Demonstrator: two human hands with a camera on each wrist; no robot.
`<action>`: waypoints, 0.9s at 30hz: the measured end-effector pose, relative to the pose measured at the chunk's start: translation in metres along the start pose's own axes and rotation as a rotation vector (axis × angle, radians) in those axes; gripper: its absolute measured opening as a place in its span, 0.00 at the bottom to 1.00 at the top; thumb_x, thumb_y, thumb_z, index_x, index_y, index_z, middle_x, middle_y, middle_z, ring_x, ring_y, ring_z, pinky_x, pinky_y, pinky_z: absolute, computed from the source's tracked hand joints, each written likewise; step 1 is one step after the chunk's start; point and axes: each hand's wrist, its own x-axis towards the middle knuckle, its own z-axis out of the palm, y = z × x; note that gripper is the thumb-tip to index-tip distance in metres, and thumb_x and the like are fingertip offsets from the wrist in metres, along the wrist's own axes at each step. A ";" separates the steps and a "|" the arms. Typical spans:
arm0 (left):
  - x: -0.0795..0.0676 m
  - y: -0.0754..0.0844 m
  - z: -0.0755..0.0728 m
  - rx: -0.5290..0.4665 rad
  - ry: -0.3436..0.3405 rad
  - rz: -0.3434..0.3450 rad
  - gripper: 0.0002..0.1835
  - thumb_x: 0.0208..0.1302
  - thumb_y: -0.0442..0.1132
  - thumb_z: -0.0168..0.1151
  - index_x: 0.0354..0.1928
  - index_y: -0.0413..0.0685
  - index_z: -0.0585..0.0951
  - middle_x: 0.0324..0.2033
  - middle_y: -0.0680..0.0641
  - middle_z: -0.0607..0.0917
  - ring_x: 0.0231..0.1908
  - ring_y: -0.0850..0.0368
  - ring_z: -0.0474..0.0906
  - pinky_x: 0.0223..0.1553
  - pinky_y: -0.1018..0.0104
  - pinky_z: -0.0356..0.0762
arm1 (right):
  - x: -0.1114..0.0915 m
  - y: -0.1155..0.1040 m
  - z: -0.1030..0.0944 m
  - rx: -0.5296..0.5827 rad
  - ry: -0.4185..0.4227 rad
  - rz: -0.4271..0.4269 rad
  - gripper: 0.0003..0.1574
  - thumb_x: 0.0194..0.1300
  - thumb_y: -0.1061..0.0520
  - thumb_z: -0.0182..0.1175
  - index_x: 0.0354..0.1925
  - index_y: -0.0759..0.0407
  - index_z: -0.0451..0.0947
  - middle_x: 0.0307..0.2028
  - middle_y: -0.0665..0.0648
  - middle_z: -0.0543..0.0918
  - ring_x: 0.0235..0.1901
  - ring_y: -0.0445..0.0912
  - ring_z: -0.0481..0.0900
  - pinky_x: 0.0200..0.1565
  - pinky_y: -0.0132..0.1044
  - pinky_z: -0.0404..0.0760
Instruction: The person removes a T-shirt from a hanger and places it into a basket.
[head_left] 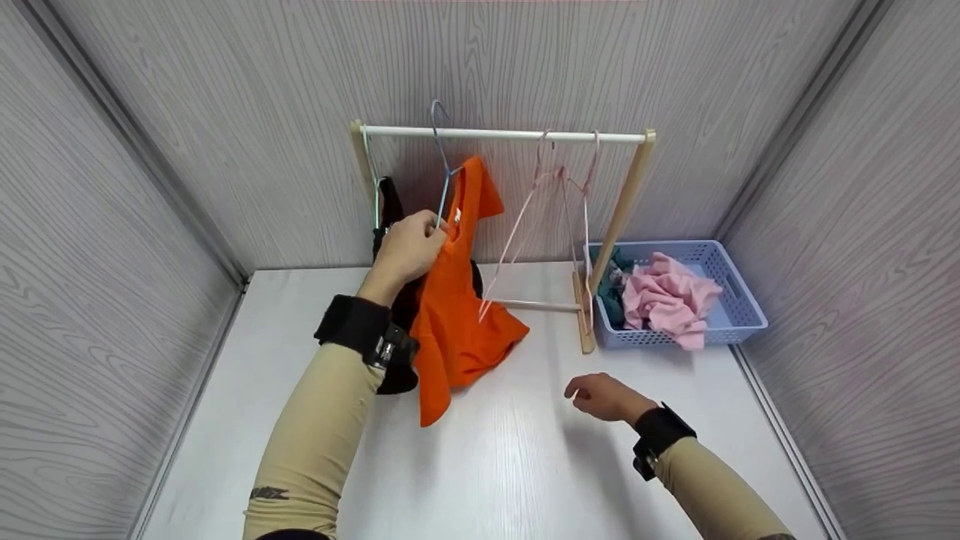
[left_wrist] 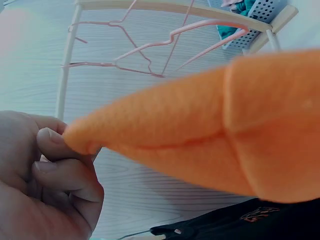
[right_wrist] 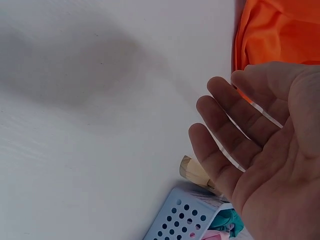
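Observation:
My left hand (head_left: 409, 246) grips a thin blue clothes hanger (head_left: 447, 184) by its side, at the shoulder of an orange shirt (head_left: 454, 315) draped on it. The hanger's hook rises above the white rod (head_left: 495, 134); whether it bears on the rod I cannot tell. In the left wrist view, curled fingers (left_wrist: 67, 175) meet the tip of the orange cloth (left_wrist: 200, 125), and the hanger is hidden there. Low over the table at the right, my right hand (head_left: 606, 397) holds nothing, its fingers (right_wrist: 220, 120) loosely bent and spread in the right wrist view.
A black garment (head_left: 395, 381) hangs from a pale green hanger (head_left: 375, 187) at the rack's left end. Two pink hangers (head_left: 587, 187) hang bare toward the right wooden post (head_left: 624, 206). Beside it, a blue basket (head_left: 739, 296) holds pink cloth (head_left: 667, 296) and dark green cloth (head_left: 611, 296).

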 end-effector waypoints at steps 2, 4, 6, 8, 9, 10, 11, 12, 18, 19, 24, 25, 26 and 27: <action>-0.005 -0.001 -0.002 0.011 0.010 0.016 0.12 0.68 0.41 0.46 0.43 0.45 0.78 0.30 0.49 0.77 0.31 0.54 0.71 0.35 0.65 0.65 | 0.000 0.000 0.000 0.004 -0.001 -0.008 0.14 0.64 0.64 0.54 0.46 0.61 0.81 0.37 0.58 0.84 0.33 0.44 0.75 0.38 0.41 0.77; -0.010 -0.003 -0.004 0.037 0.018 0.032 0.10 0.68 0.42 0.47 0.39 0.46 0.77 0.27 0.50 0.73 0.29 0.54 0.70 0.33 0.65 0.64 | 0.001 0.000 0.001 0.005 -0.002 -0.013 0.14 0.64 0.65 0.54 0.46 0.62 0.80 0.36 0.59 0.84 0.33 0.44 0.76 0.38 0.41 0.77; -0.016 -0.006 -0.006 0.073 0.019 0.042 0.09 0.68 0.42 0.47 0.36 0.46 0.75 0.25 0.51 0.71 0.28 0.54 0.69 0.32 0.65 0.64 | 0.000 0.000 0.000 0.007 -0.006 -0.006 0.14 0.64 0.64 0.54 0.46 0.61 0.81 0.36 0.58 0.84 0.32 0.44 0.75 0.37 0.41 0.77; -0.023 -0.010 -0.008 0.106 0.015 0.053 0.10 0.70 0.42 0.46 0.37 0.46 0.74 0.25 0.50 0.71 0.28 0.53 0.69 0.32 0.64 0.64 | -0.001 0.000 0.000 0.010 -0.005 -0.001 0.14 0.64 0.65 0.55 0.46 0.61 0.81 0.36 0.58 0.84 0.32 0.44 0.75 0.37 0.41 0.77; -0.026 -0.013 -0.009 0.124 0.016 0.059 0.10 0.71 0.43 0.46 0.37 0.46 0.74 0.25 0.49 0.72 0.28 0.52 0.70 0.32 0.63 0.65 | -0.001 0.000 0.000 0.011 -0.006 0.003 0.13 0.64 0.65 0.55 0.46 0.61 0.80 0.36 0.58 0.84 0.32 0.43 0.75 0.37 0.41 0.77; -0.030 -0.015 -0.010 0.136 0.010 0.062 0.11 0.73 0.43 0.45 0.38 0.45 0.75 0.26 0.48 0.73 0.29 0.52 0.70 0.32 0.62 0.65 | -0.002 0.000 0.000 0.014 -0.004 0.005 0.13 0.63 0.65 0.55 0.46 0.61 0.80 0.35 0.58 0.84 0.32 0.43 0.75 0.37 0.41 0.76; -0.033 -0.017 -0.011 0.151 0.008 0.068 0.12 0.74 0.44 0.45 0.39 0.45 0.75 0.27 0.47 0.74 0.29 0.51 0.71 0.33 0.61 0.66 | -0.003 0.000 0.000 0.016 -0.004 0.004 0.13 0.64 0.65 0.55 0.46 0.62 0.80 0.35 0.58 0.83 0.32 0.43 0.75 0.37 0.41 0.76; -0.037 -0.020 -0.012 0.164 0.005 0.071 0.13 0.75 0.45 0.45 0.40 0.44 0.75 0.28 0.45 0.76 0.30 0.50 0.72 0.34 0.60 0.68 | -0.003 0.000 0.000 0.017 -0.005 0.005 0.13 0.64 0.65 0.55 0.46 0.62 0.80 0.35 0.58 0.83 0.31 0.43 0.75 0.36 0.41 0.76; -0.058 -0.033 -0.023 0.271 -0.036 0.082 0.13 0.76 0.46 0.46 0.47 0.48 0.78 0.36 0.42 0.84 0.32 0.47 0.77 0.35 0.56 0.73 | -0.006 0.001 -0.002 0.024 -0.005 0.000 0.13 0.64 0.65 0.55 0.46 0.62 0.80 0.34 0.58 0.83 0.31 0.43 0.75 0.36 0.40 0.76; -0.061 -0.036 -0.025 0.293 -0.046 0.083 0.13 0.76 0.46 0.46 0.48 0.49 0.78 0.37 0.43 0.84 0.32 0.47 0.77 0.35 0.56 0.72 | -0.006 0.001 -0.003 0.024 -0.003 -0.002 0.13 0.64 0.65 0.55 0.46 0.62 0.80 0.35 0.58 0.84 0.31 0.43 0.75 0.37 0.41 0.76; -0.076 -0.047 -0.038 0.385 -0.093 0.094 0.10 0.75 0.45 0.50 0.46 0.52 0.79 0.35 0.46 0.84 0.31 0.49 0.74 0.34 0.57 0.71 | -0.005 0.002 -0.008 0.009 0.027 -0.030 0.14 0.63 0.65 0.55 0.46 0.62 0.80 0.34 0.58 0.84 0.30 0.42 0.75 0.37 0.39 0.76; -0.079 -0.050 -0.040 0.401 -0.095 0.101 0.09 0.74 0.44 0.50 0.45 0.51 0.79 0.34 0.46 0.83 0.30 0.49 0.74 0.34 0.57 0.70 | -0.004 0.002 -0.009 0.006 0.037 -0.039 0.14 0.63 0.65 0.54 0.46 0.63 0.80 0.34 0.58 0.85 0.30 0.42 0.75 0.37 0.39 0.76; -0.081 -0.053 -0.042 0.418 -0.091 0.115 0.08 0.74 0.43 0.51 0.43 0.51 0.79 0.33 0.46 0.83 0.30 0.49 0.74 0.34 0.57 0.70 | -0.004 0.002 -0.011 0.005 0.047 -0.048 0.14 0.63 0.65 0.54 0.46 0.63 0.80 0.34 0.58 0.85 0.30 0.42 0.75 0.37 0.39 0.76; -0.082 -0.055 -0.044 0.435 -0.087 0.126 0.08 0.73 0.42 0.52 0.41 0.50 0.79 0.32 0.46 0.82 0.30 0.49 0.74 0.34 0.56 0.71 | -0.004 0.001 -0.012 0.009 0.055 -0.057 0.14 0.63 0.65 0.54 0.46 0.63 0.80 0.34 0.59 0.85 0.30 0.42 0.76 0.37 0.40 0.77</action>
